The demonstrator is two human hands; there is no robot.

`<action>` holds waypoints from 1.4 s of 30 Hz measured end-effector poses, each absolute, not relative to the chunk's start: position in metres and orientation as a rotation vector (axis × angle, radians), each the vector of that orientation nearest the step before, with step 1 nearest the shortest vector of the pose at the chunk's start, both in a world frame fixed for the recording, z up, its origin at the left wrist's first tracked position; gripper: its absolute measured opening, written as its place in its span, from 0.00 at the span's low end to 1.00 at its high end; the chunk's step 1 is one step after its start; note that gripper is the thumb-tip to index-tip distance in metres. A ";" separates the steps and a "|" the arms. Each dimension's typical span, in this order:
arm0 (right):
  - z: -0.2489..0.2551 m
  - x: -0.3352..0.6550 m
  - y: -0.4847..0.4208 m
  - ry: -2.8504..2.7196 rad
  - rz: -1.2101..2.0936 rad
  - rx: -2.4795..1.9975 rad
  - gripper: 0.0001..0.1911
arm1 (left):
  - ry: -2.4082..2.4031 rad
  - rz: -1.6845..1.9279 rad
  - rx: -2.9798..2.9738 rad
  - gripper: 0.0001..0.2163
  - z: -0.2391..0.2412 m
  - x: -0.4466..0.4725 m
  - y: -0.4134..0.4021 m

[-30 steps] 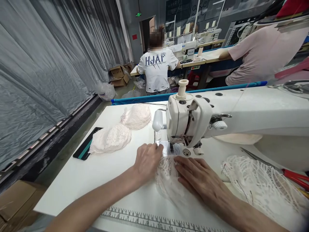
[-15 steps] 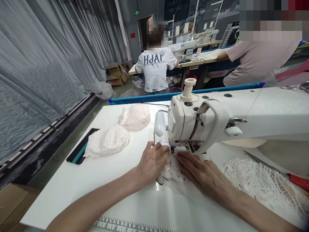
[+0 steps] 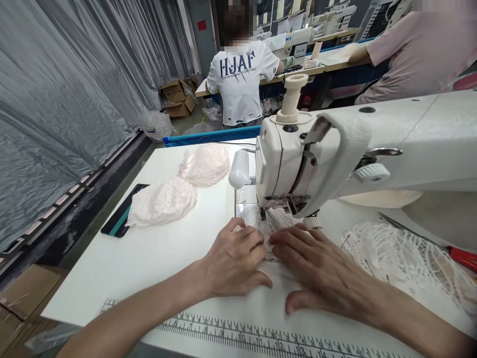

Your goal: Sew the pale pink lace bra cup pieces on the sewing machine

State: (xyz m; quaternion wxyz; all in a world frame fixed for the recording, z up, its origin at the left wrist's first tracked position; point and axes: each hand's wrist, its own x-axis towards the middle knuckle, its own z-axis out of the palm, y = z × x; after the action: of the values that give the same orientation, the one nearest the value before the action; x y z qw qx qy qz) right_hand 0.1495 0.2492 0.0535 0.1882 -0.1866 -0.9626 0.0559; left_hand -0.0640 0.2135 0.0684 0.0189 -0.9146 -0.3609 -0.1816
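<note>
A piece of white lace [image 3: 278,217] lies under the presser foot [image 3: 263,214] of a white sewing machine [image 3: 283,164]. My left hand [image 3: 238,258] is on the lace's left side, its fingers curled down onto the fabric and its thumb apart. Across from it, my right hand [image 3: 316,258] rests flat on the lace, fingers side by side and thumb out to the left. Both hands are just in front of the foot and cover much of the lace. The fingertips of my left hand are partly hidden.
Two lace cups, one white [image 3: 162,203] and one pinkish [image 3: 206,164], sit left on the table. Beneath the nearer is a dark case [image 3: 117,223]. More lace [image 3: 402,258] and red-handled scissors [image 3: 462,258] lie right. A ruler scale [image 3: 242,338] runs along the front edge. Two people sit ahead.
The view has tilted down and closer. My hands have come back from the presser foot towards me, and the lace now lies flatter beneath it. Both thumbs now show, spread from the fingers.
</note>
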 end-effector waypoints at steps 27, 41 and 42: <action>0.055 0.145 0.240 -2.537 0.158 -0.531 0.14 | -1.020 -0.438 -2.634 0.08 0.071 -0.066 0.210; 0.055 0.147 0.240 -2.599 0.074 -0.443 0.15 | -0.970 -0.459 -2.610 0.10 0.067 -0.061 0.205; 0.055 0.147 0.240 -2.601 0.062 -0.443 0.15 | -0.967 -0.455 -2.620 0.10 0.066 -0.061 0.205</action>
State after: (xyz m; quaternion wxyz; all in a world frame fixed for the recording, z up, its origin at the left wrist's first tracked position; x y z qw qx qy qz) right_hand 0.1468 0.2400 0.0547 0.2485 -0.1626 -0.9546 0.0228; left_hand -0.0615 0.2049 0.0665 0.1554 -0.9147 -0.3376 -0.1589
